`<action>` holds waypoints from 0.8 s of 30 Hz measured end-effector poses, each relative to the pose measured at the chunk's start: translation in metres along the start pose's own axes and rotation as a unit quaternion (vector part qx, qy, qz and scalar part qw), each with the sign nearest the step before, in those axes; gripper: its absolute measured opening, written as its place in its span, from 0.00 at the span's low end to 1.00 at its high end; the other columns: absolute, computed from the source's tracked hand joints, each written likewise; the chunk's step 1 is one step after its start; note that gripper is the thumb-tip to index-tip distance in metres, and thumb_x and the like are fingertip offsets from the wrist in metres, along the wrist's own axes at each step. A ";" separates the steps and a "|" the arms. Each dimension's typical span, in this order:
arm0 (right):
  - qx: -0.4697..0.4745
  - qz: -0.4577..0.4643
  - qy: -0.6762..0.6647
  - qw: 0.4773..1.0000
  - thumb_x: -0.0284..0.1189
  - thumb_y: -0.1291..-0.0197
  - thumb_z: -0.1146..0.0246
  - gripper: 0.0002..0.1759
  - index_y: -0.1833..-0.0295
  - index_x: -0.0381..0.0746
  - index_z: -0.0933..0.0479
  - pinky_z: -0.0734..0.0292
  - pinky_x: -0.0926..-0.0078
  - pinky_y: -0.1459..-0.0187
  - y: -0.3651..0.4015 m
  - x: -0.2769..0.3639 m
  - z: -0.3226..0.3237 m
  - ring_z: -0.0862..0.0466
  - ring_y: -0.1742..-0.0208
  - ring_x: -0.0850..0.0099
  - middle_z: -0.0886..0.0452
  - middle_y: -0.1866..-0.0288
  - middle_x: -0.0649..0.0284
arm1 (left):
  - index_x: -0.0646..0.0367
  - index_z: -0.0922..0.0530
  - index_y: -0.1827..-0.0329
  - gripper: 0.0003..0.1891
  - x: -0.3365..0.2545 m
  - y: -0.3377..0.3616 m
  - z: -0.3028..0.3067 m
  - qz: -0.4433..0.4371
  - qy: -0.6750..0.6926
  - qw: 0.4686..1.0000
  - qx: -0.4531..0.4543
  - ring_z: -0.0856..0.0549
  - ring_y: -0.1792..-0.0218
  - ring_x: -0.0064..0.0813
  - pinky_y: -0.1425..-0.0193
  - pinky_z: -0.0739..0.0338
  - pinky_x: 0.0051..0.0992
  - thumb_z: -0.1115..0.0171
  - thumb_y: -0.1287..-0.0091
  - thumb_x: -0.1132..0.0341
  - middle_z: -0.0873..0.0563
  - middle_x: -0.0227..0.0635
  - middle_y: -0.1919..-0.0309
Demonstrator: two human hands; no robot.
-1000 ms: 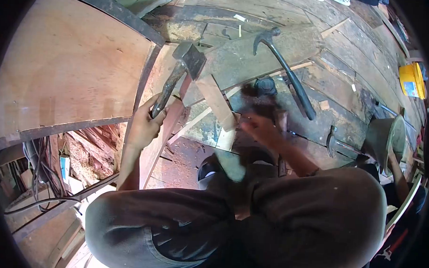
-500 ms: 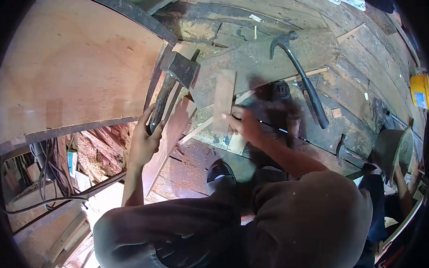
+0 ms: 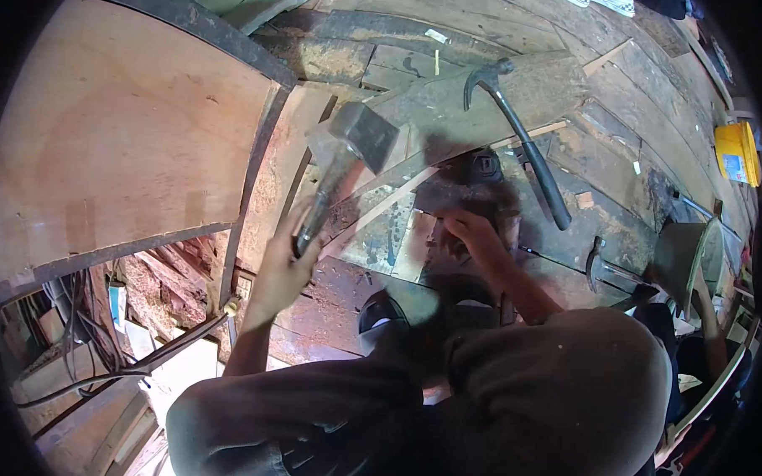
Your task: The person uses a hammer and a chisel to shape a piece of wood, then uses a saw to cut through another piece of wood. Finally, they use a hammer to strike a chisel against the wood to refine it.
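A hatchet (image 3: 361,137) with a dark, heavy head is in my left hand (image 3: 281,272), which grips its handle with the head pointing up and away. The hatchet is blurred and hangs over the wooden floor, right of a framed plywood panel (image 3: 141,129). My right hand (image 3: 469,234) is low over the boards with its fingers curled; I cannot tell what they hold. Close above it lies a dark, rounded object (image 3: 486,164) in shadow. A claw hammer (image 3: 527,142) with a black handle lies beyond, up and to the right.
Another hammer (image 3: 602,267) lies at the right, near a grey bucket-like container (image 3: 687,253). Another person's arm (image 3: 710,321) reaches up there. A yellow tub (image 3: 738,154) stands at the far right. Cables (image 3: 84,320) and wood scraps (image 3: 174,277) are at lower left.
My left hand has moved right with the hatchet. My right hand has shifted right and slightly down, and the small flat wooden piece it touched no longer shows clearly.
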State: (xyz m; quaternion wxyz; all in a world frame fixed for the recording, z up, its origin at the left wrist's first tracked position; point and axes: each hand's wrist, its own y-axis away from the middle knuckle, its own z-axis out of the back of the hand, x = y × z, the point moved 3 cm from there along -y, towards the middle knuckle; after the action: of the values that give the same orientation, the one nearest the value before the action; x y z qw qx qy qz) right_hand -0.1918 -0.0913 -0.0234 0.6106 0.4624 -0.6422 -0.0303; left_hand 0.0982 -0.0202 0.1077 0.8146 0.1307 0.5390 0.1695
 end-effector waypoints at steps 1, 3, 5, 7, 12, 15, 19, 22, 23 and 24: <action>-0.024 0.008 -0.009 1.000 0.35 0.29 0.44 0.19 0.38 0.37 0.26 0.27 0.80 0.74 0.008 0.000 0.011 0.22 0.74 0.81 0.17 0.68 0.64 | 0.60 0.38 0.27 0.29 -0.002 0.002 -0.006 0.009 -0.007 1.000 0.006 0.25 0.75 0.17 0.71 0.29 0.21 0.41 0.31 0.76 0.19 0.33 0.70; -0.051 0.017 -0.019 0.998 0.34 0.29 0.44 0.19 0.38 0.37 0.26 0.26 0.80 0.73 0.013 -0.001 0.020 0.23 0.74 0.81 0.17 0.68 0.65 | 0.60 0.38 0.27 0.29 -0.008 0.002 -0.013 0.016 -0.013 1.000 0.015 0.26 0.75 0.17 0.71 0.30 0.20 0.41 0.30 0.76 0.18 0.35 0.66; -0.089 0.081 0.066 0.991 0.34 0.29 0.43 0.19 0.38 0.38 0.25 0.27 0.81 0.71 0.011 -0.007 0.022 0.23 0.73 0.81 0.18 0.69 0.65 | 0.60 0.38 0.27 0.29 -0.011 0.003 -0.014 0.073 -0.003 0.997 0.013 0.27 0.74 0.18 0.70 0.30 0.20 0.41 0.31 0.76 0.18 0.37 0.64; -0.036 0.086 0.083 0.992 0.33 0.29 0.43 0.20 0.36 0.39 0.27 0.27 0.81 0.71 -0.011 -0.017 0.012 0.23 0.72 0.81 0.18 0.68 0.65 | 0.60 0.38 0.28 0.28 -0.013 0.001 -0.013 0.032 -0.009 0.999 -0.002 0.27 0.75 0.17 0.71 0.31 0.20 0.41 0.31 0.76 0.18 0.37 0.65; 0.143 0.121 0.006 0.982 0.29 0.31 0.41 0.34 0.22 0.47 0.46 0.28 0.83 0.72 -0.038 0.014 -0.070 0.25 0.72 0.82 0.17 0.63 0.66 | 0.56 0.39 0.27 0.30 -0.015 -0.002 -0.003 0.007 -0.070 0.997 -0.018 0.31 0.81 0.17 0.75 0.35 0.23 0.41 0.32 0.76 0.24 0.31 0.80; 0.158 0.161 -0.024 0.974 0.27 0.31 0.41 0.41 0.19 0.50 0.55 0.28 0.83 0.72 -0.054 0.022 -0.106 0.26 0.72 0.83 0.18 0.63 0.66 | 0.55 0.40 0.26 0.31 -0.020 0.003 0.001 0.021 -0.093 0.995 -0.018 0.32 0.82 0.18 0.76 0.37 0.24 0.41 0.31 0.75 0.27 0.30 0.83; 0.148 0.160 -0.032 0.975 0.26 0.32 0.40 0.44 0.19 0.47 0.60 0.28 0.83 0.69 -0.054 0.020 -0.111 0.26 0.72 0.83 0.18 0.64 0.67 | 0.54 0.41 0.26 0.31 -0.014 0.016 -0.001 0.022 -0.100 0.995 -0.014 0.33 0.82 0.19 0.76 0.38 0.24 0.41 0.31 0.75 0.29 0.31 0.84; 0.130 0.194 0.000 0.972 0.25 0.32 0.41 0.43 0.19 0.42 0.58 0.28 0.82 0.69 -0.039 -0.002 -0.088 0.25 0.71 0.83 0.18 0.66 0.66 | 0.53 0.41 0.26 0.32 -0.009 0.021 0.000 0.023 -0.110 0.994 -0.015 0.32 0.82 0.19 0.75 0.37 0.24 0.42 0.32 0.76 0.30 0.30 0.84; 0.073 0.247 0.080 0.963 0.25 0.31 0.42 0.34 0.23 0.40 0.47 0.29 0.82 0.70 -0.029 -0.005 -0.073 0.25 0.71 0.83 0.18 0.64 0.67 | 0.52 0.41 0.26 0.32 -0.002 0.022 -0.001 0.012 -0.084 0.996 -0.016 0.31 0.82 0.20 0.75 0.37 0.24 0.42 0.32 0.77 0.30 0.30 0.84; 0.015 0.296 0.160 0.941 0.26 0.30 0.43 0.26 0.28 0.38 0.36 0.30 0.83 0.71 -0.020 -0.008 -0.059 0.25 0.72 0.83 0.18 0.62 0.67 | 0.52 0.41 0.26 0.32 0.002 0.022 -0.002 -0.001 -0.057 0.998 -0.017 0.31 0.82 0.20 0.75 0.36 0.24 0.42 0.32 0.77 0.30 0.30 0.84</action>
State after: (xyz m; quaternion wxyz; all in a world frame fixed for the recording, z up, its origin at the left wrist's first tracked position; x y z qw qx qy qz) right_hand -0.1344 -0.0671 -0.0265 0.6798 0.2589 -0.6445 0.2357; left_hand 0.0939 0.0003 0.1139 0.8461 0.1253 0.4892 0.1705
